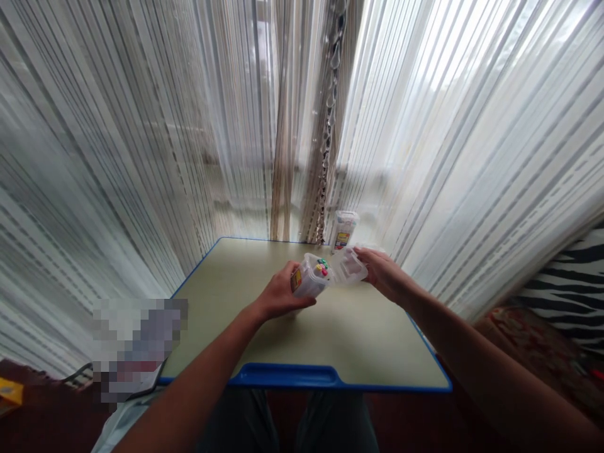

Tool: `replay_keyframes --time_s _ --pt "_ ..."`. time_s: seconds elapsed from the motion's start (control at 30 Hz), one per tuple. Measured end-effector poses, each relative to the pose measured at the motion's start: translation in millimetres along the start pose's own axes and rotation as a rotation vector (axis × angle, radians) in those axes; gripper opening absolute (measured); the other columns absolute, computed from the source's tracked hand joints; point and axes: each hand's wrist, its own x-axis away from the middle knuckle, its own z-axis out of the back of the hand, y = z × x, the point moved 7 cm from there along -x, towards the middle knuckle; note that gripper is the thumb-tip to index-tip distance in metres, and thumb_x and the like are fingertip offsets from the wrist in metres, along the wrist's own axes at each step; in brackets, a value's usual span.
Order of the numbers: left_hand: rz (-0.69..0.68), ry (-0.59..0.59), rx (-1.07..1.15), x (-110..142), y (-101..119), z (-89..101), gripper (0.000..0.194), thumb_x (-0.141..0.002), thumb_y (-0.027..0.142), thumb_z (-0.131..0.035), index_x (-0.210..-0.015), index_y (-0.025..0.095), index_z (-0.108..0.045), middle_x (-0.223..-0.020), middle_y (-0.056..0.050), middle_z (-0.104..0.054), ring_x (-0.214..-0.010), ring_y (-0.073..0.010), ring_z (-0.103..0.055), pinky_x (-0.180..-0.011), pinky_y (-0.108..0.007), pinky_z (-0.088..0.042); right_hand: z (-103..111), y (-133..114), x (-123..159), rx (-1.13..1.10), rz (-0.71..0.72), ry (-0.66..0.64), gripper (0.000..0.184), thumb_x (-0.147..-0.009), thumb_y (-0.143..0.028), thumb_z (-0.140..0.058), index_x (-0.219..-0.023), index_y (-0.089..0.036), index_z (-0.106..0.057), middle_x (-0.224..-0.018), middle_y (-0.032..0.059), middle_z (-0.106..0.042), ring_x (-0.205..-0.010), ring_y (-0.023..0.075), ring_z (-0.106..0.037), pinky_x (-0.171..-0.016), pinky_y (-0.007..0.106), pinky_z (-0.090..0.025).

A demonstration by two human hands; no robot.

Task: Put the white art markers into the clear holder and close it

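My left hand [285,290] is wrapped round a clear plastic container [309,286] with a yellow and red label, tilted above the table. Inside its uncovered mouth show several small green, yellow and pink pieces [322,267], too small to name. My right hand [377,269] grips the edge of the container's translucent lid [349,265], which is swung out to the right of the mouth. The lid appears joined to the container at the rim. Behind my right hand stands a second clear container [345,229] with a similar label and its top covered.
The pale table [372,333] has a blue edge and a blue pen tray [289,375] along its front. String curtains [236,126] hang right behind it. A blurred-out object [146,349] lies at the left corner. Zebra-striped fabric [566,296] is at right.
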Motion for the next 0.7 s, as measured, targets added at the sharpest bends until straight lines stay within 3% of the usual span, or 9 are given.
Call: replay_keyframes --time_s 0.1,0.23,0.43,0.7 --pt "0.034 0.050 -0.045 3 1 -0.2 0.066 -0.064 0.044 -0.086 -0.114 0.022 -0.049 -0.096 -0.002 -0.070 -0.082 -0.0222 -0.069 -0.073 -0.033 -0.053 -10 -10 6 0.049 0.123 0.008 0.032 -0.089 -0.040 -0.069 -0.113 -0.019 -0.072 -0.113 0.0102 -0.077 -0.097 0.0234 -0.073 -0.084 0.037 -0.061" --pt "0.052 0.090 -0.088 7 4 -3.4 0.066 -0.067 0.044 -0.084 -0.118 0.023 -0.047 -0.101 -0.005 -0.071 -0.085 -0.0260 -0.071 -0.074 -0.036 -0.055 -34 -23 18 0.341 0.368 -0.037 0.047 -0.087 -0.048 -0.072 -0.124 -0.019 -0.070 -0.128 0.0141 -0.072 -0.115 0.0314 -0.070 -0.096 0.049 -0.057" --pt "0.102 0.194 -0.129 15 5 -3.9 0.061 -0.070 0.040 -0.080 -0.118 0.023 -0.045 -0.104 -0.009 -0.071 -0.092 -0.0304 -0.072 -0.079 -0.042 -0.057 -70 -26 36 0.792 0.709 -0.004 0.048 -0.088 -0.037 -0.071 -0.131 -0.017 -0.065 -0.130 0.0170 -0.070 -0.120 0.0339 -0.066 -0.103 0.053 -0.054" --pt "0.182 0.337 -0.084 26 6 -3.8 0.059 -0.074 0.038 -0.076 -0.116 0.023 -0.038 -0.102 -0.011 -0.070 -0.088 -0.0311 -0.072 -0.073 -0.041 -0.056 -93 -23 36 0.934 0.920 -0.003 0.065 -0.082 -0.027 -0.079 -0.140 -0.016 -0.053 -0.137 0.0205 -0.062 -0.127 0.0369 -0.061 -0.106 0.056 -0.051"
